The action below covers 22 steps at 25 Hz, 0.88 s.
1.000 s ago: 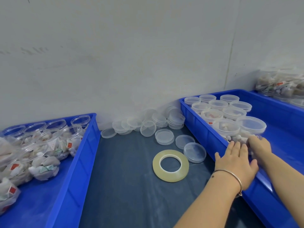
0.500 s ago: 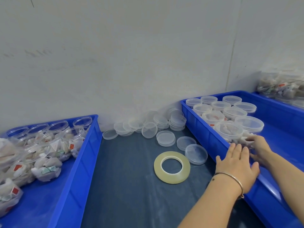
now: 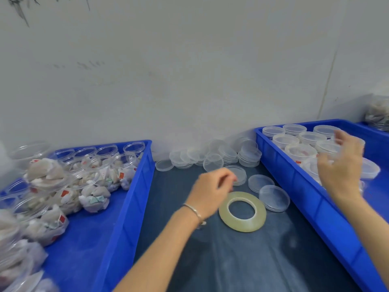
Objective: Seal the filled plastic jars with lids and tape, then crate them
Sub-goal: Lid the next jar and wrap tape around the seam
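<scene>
A roll of clear tape (image 3: 242, 210) lies flat on the dark table. My left hand (image 3: 212, 190) hovers just left of it with loosely curled fingers, and I see nothing in it. My right hand (image 3: 341, 165) is raised over the right blue crate (image 3: 294, 186), fingers spread and empty. That crate holds several lidded jars (image 3: 301, 150). The left blue crate (image 3: 134, 186) holds several open jars (image 3: 107, 150) filled with white packets. Loose clear lids (image 3: 273, 198) lie beside the tape. Both hands are blurred.
A pile of clear lids (image 3: 221, 154) runs along the grey wall between the crates. Another blue crate with filled jars (image 3: 377, 116) sits at the far right edge. The dark table surface (image 3: 231, 260) lies between the two crates.
My left hand has left the right crate's edge and moved left to the tape roll. My right hand has lifted off the jar in the right crate. The view has swung left.
</scene>
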{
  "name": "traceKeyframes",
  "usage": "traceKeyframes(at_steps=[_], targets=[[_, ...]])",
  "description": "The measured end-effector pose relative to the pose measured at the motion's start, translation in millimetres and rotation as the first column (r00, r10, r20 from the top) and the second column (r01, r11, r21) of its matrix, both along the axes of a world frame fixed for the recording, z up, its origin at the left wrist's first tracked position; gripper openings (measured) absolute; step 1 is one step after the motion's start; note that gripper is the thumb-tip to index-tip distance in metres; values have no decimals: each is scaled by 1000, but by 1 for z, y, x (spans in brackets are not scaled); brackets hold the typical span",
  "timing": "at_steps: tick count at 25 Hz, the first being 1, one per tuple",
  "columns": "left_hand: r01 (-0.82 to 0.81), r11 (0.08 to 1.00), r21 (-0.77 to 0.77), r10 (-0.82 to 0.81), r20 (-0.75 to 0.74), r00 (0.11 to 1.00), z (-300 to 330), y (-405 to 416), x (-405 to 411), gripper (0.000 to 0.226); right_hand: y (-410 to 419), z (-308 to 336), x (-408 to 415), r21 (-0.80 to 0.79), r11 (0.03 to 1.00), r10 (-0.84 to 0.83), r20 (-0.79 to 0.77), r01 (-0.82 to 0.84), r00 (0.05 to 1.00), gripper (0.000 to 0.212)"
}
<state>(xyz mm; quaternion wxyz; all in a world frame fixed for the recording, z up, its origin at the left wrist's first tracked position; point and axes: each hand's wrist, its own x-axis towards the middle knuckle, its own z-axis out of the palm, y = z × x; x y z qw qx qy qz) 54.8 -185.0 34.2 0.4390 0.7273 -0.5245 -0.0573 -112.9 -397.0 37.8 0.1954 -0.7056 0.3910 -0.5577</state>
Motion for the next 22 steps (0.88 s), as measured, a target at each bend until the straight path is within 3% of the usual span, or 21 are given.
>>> traceKeyframes(at_steps=[2,4,8,11,13,16,19,22], targets=[[-168,984,-68,168,0,986,5,39,36,19,48,0,39,-33,972,232,-24,-233,972,48],[-381,916,-124,376,-62,925,0,77,67,22,108,-8,84,2,881,472,-44,-472,881,45],[-727,685,-58,717,-125,685,-17,130,116,17,232,-26,170,122,570,821,-63,-812,567,44],[-868,496,-22,865,-75,497,-26,158,145,49,307,-37,208,287,395,918,-75,-873,390,51],[-876,481,47,876,6,481,-30,171,160,65,333,-44,220,315,436,896,-243,-843,373,62],[-822,512,252,824,127,552,-38,174,176,75,334,-48,225,313,503,829,-439,-805,347,77],[-756,530,384,773,147,617,-41,169,181,73,331,-48,224,319,485,830,-460,-814,315,73],[-818,435,376,800,256,543,-42,171,183,55,331,-48,223,324,470,839,-454,-821,300,74]])
